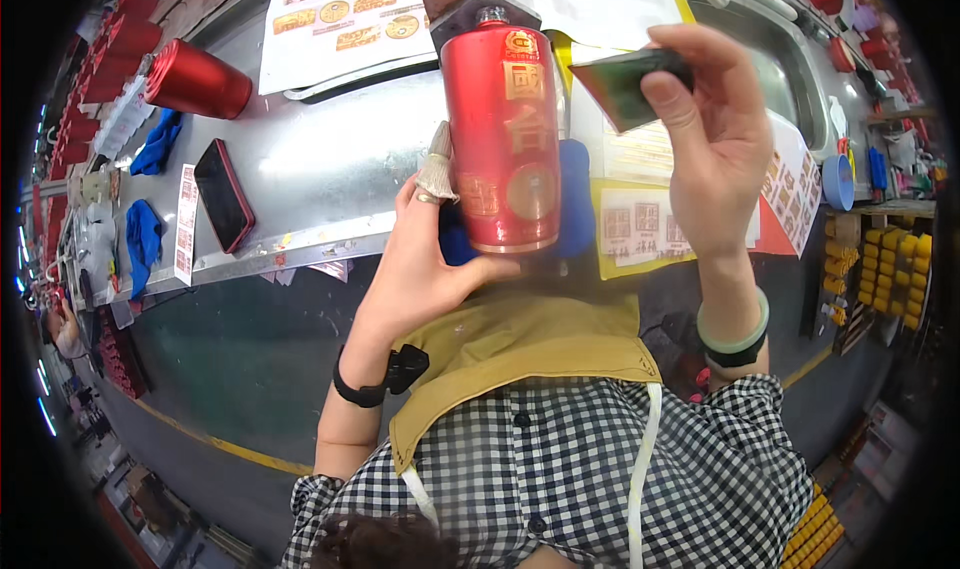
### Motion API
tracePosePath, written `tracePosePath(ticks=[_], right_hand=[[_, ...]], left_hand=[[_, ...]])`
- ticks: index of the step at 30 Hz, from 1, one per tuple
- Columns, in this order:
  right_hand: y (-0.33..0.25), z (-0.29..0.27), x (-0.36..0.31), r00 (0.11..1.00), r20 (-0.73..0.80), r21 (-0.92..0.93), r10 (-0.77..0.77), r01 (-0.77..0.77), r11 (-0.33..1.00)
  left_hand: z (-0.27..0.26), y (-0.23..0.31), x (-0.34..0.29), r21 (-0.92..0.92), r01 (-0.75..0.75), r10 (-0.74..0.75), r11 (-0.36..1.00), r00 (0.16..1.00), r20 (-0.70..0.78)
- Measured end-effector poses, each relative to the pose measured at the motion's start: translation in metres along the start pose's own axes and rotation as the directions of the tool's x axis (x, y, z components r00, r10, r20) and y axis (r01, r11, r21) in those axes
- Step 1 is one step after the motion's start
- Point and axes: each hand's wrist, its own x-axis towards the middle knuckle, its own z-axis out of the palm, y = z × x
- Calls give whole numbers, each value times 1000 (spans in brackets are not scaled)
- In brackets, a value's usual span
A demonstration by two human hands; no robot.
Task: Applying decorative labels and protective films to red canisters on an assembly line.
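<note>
A red bottle [500,144] with gold lettering and emblems stands out in the middle, its threaded neck towards a dark metal fixture [480,14]. My left hand [420,269] cradles its lower left side, thumb along the base; the other fingers are partly hidden. Beside that hand's ringed finger, against the bottle, is a beige, tapered, cloth-like piece [437,174]; whether it is held or wrapped on a finger is unclear. Raised to the right of the bottle, my right hand [710,139] pinches a dark green flat scraper-like blade [625,87] with a slanted edge.
On the metal worktop [300,159] are printed gold sticker sheets [350,14], a phone [224,196], blue cloths [143,244] and another red bottle [198,79]. More sticker sheets [645,224] lie on yellow backing at right. A blue cup [838,184] stands beyond them.
</note>
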Motion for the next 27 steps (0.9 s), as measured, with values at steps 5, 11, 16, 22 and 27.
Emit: tracePosePath(ticks=[5,11,16,22,27], right_hand=[[4,1,-24,982,8,131,187,-186,974],[-1,7,-38,938,18,254,345,-338,906],[1,8,-42,928,40,252,371,-369,895],[1,10,-47,912,43,215,407,-407,888],[4,12,-50,892,58,272,447,-445,853]], left_hand=[[7,0,5,-566,-72,-71,821,972,-226],[9,8,17,-591,-25,-115,807,973,-199],[4,8,18,-628,5,-143,778,975,-169],[5,6,20,-532,-3,-99,847,982,-163],[-2,7,21,-521,-16,-53,853,992,-116]])
